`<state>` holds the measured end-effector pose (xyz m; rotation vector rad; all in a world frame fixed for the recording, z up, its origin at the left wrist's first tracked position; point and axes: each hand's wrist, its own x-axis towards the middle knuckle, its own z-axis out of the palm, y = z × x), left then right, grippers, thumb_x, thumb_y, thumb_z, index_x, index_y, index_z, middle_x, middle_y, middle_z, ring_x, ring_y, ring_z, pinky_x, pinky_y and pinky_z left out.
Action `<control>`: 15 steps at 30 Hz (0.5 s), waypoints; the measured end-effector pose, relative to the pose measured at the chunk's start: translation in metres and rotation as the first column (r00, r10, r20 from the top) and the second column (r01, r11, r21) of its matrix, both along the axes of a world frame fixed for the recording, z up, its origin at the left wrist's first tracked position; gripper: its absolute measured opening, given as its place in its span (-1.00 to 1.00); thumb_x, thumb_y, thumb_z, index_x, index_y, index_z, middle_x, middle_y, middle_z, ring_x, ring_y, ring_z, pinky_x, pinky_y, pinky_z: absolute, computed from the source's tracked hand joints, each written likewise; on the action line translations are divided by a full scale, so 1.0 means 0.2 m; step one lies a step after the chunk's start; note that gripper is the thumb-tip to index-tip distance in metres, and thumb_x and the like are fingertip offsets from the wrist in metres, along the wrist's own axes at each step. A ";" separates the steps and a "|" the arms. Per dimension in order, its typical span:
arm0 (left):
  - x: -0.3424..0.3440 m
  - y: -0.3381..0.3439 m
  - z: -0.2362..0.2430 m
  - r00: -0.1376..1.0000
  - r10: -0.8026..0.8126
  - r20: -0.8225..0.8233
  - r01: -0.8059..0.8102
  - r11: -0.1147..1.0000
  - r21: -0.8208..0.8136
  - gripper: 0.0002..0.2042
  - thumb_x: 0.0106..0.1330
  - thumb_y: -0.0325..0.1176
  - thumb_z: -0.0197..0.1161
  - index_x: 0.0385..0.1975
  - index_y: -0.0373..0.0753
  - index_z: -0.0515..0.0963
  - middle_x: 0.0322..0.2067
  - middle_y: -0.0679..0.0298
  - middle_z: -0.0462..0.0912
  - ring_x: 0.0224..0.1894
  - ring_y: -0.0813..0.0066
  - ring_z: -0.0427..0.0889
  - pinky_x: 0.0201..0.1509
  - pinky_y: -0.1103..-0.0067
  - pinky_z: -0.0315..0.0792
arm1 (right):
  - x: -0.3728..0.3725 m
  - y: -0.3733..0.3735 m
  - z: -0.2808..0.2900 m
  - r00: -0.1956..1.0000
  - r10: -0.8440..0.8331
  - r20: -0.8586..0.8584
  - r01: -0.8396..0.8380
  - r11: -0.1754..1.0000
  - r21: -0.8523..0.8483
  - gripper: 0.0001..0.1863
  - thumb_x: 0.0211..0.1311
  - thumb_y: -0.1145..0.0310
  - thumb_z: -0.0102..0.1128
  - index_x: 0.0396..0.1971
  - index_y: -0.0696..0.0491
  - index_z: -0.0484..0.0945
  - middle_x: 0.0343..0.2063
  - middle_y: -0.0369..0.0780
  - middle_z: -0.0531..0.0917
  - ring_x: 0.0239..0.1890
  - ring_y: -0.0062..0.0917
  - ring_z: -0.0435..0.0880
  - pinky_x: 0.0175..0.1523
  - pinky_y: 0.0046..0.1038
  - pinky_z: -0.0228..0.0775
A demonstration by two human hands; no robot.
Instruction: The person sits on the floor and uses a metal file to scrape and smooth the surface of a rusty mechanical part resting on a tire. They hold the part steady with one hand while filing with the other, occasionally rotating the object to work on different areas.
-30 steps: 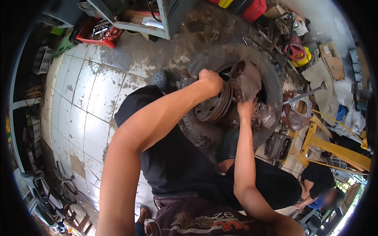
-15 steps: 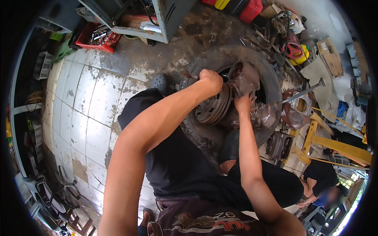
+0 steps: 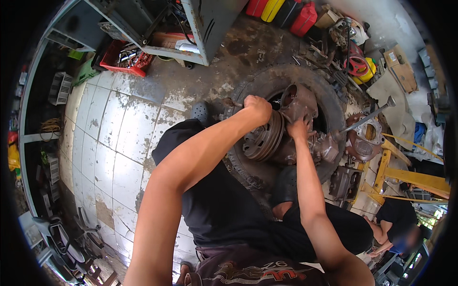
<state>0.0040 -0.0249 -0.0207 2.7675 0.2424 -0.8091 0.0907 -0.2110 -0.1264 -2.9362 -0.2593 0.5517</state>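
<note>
A grooved metal pulley (image 3: 263, 139) sits on the left side of a brown cast-metal housing (image 3: 302, 102), which has a round open mouth. The assembly rests on a big tyre (image 3: 329, 95) lying flat on the floor. My left hand (image 3: 259, 108) is closed in a fist at the pulley's upper edge; what its fingers wrap round is hidden. A short rusty bar end (image 3: 230, 102) shows just left of that fist. My right hand (image 3: 299, 129) grips the housing beside the pulley, its fingertips partly out of sight.
A long metal bar (image 3: 367, 116) slants up over a flat cast plate with holes (image 3: 365, 138) at right. Beyond stand a yellow frame (image 3: 410, 178) and another person (image 3: 400, 217). A red crate of tools (image 3: 136, 68) and a grey cabinet (image 3: 205, 33) are far left; jerrycans (image 3: 304, 18) stand behind.
The whole view has shifted a little, so things appear lower and farther right. Both hands keep their places at the pulley and the housing.
</note>
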 end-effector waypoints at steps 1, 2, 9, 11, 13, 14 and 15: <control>0.00 0.00 -0.01 1.000 0.013 0.010 -0.013 1.000 -0.005 -0.74 0.17 -0.37 0.25 -0.14 -0.19 0.69 -0.09 0.12 0.71 0.01 0.19 0.68 0.01 0.38 0.53 | 0.00 0.01 -0.01 1.000 0.008 -0.003 -0.009 1.000 -0.024 0.16 0.08 0.05 0.32 0.49 -0.26 -0.39 0.45 0.00 0.02 0.49 0.03 -0.13 0.35 0.41 -0.40; -0.01 0.00 -0.02 0.999 0.027 0.019 -0.027 1.000 -0.010 -0.74 0.16 -0.37 0.25 -0.15 -0.19 0.70 -0.09 0.11 0.71 0.01 0.18 0.68 0.01 0.38 0.53 | -0.03 -0.03 -0.02 0.999 -0.049 -0.003 0.049 0.999 0.002 0.17 0.07 0.07 0.32 0.49 -0.26 -0.40 0.45 -0.01 0.02 0.49 0.02 -0.13 0.36 0.40 -0.38; 0.01 0.01 0.03 1.000 -0.014 -0.004 0.014 1.000 0.007 -0.72 0.14 -0.34 0.26 -0.15 -0.19 0.70 -0.09 0.10 0.71 0.02 0.18 0.67 -0.01 0.37 0.54 | -0.04 -0.02 -0.03 0.997 -0.077 0.013 0.076 0.996 0.048 0.18 0.06 0.09 0.33 0.49 -0.25 -0.40 0.47 -0.03 -0.02 0.50 -0.01 -0.14 0.36 0.39 -0.37; -0.01 0.00 0.00 1.000 0.007 0.008 -0.006 1.000 -0.019 -0.72 0.13 -0.35 0.27 -0.16 -0.19 0.70 -0.09 0.10 0.71 0.02 0.18 0.68 -0.01 0.38 0.54 | -0.05 -0.02 -0.02 0.997 -0.061 0.041 0.059 0.997 0.049 0.17 0.06 0.09 0.33 0.48 -0.26 -0.40 0.48 -0.04 -0.06 0.50 -0.01 -0.16 0.36 0.40 -0.38; 0.00 0.02 0.01 0.999 0.026 0.019 -0.025 1.000 -0.008 -0.72 0.12 -0.36 0.27 -0.16 -0.20 0.70 -0.09 0.10 0.71 0.02 0.18 0.68 -0.02 0.38 0.54 | -0.12 -0.03 0.01 0.992 -0.121 0.020 0.119 0.990 0.079 0.17 0.06 0.09 0.34 0.48 -0.28 -0.40 0.48 -0.05 -0.08 0.50 -0.02 -0.17 0.37 0.39 -0.38; 0.01 0.02 0.02 1.000 0.022 0.021 -0.022 1.000 0.007 -0.72 0.11 -0.36 0.28 -0.16 -0.20 0.70 -0.09 0.09 0.71 0.02 0.17 0.68 -0.02 0.38 0.54 | -0.12 -0.02 0.04 0.988 -0.152 0.011 0.150 0.984 0.098 0.17 0.06 0.09 0.34 0.48 -0.29 -0.39 0.48 -0.05 -0.10 0.51 -0.02 -0.17 0.37 0.38 -0.38; 0.01 0.01 0.03 1.000 0.006 0.019 -0.006 1.000 0.016 -0.72 0.11 -0.37 0.28 -0.16 -0.20 0.70 -0.09 0.09 0.70 0.02 0.17 0.68 -0.03 0.39 0.55 | -0.10 -0.01 0.05 0.986 -0.167 -0.014 0.168 0.983 0.075 0.17 0.07 0.06 0.35 0.49 -0.31 -0.38 0.49 -0.06 -0.13 0.51 -0.02 -0.18 0.37 0.39 -0.39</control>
